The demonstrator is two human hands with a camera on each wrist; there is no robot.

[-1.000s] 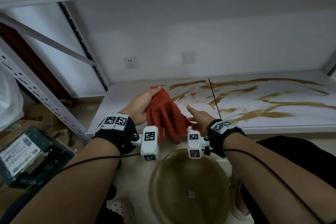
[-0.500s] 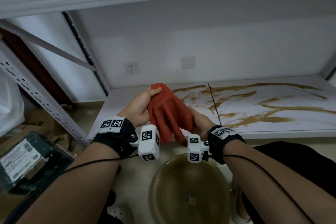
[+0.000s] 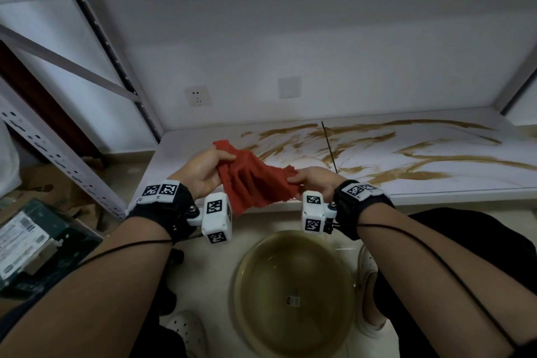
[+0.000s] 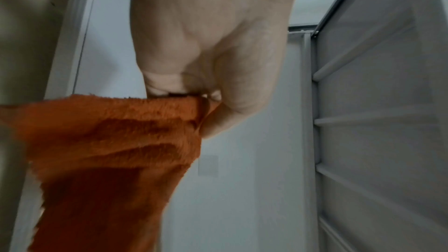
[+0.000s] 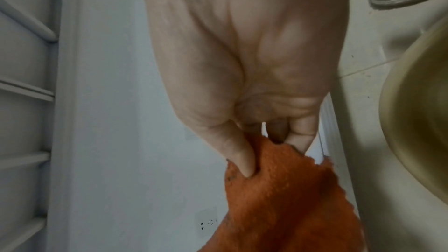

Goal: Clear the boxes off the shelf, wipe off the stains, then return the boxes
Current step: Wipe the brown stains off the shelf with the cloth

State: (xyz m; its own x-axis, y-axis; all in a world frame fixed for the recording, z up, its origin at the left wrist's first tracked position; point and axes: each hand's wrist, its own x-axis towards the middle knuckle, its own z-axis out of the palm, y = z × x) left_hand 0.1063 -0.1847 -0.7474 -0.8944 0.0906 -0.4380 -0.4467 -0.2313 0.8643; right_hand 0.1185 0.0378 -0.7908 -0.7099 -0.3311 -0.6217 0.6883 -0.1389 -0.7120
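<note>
A fuzzy red-orange terry cloth point(image 3: 255, 180) hangs stretched between the two hands, in the air just in front of the white metal shelf board point(image 3: 186, 148) and above the floor. The left hand point(image 3: 200, 171) pinches one upper corner, thumb closed against curled fingers, as the left wrist view shows with the fabric point(image 4: 109, 141) bunched under the thumb. The right hand point(image 3: 313, 180) pinches the opposite corner between thumb and fingertips, and the right wrist view shows the thumb pressed into the pile point(image 5: 278, 189). The cloth's long axis runs left to right between the hands, roughly parallel to the shelf's front edge, with its loose lower edge drooping towards the round amber translucent basin point(image 3: 293, 293) on the floor below. The brown smeared stains point(image 3: 406, 160) streak the board mostly to the right of the cloth and beyond it, so they lie forward and rightward of the fingers, nearer the right hand than the left; the nearest smears sit just behind the cloth's right half. The shelf carries no boxes, so clearing looks done and wiping is the step in hand. A dark green box with a white label point(image 3: 32, 244) lies on the floor at far left, well apart from the hands, beside the perforated grey shelf upright point(image 3: 58, 160).
</note>
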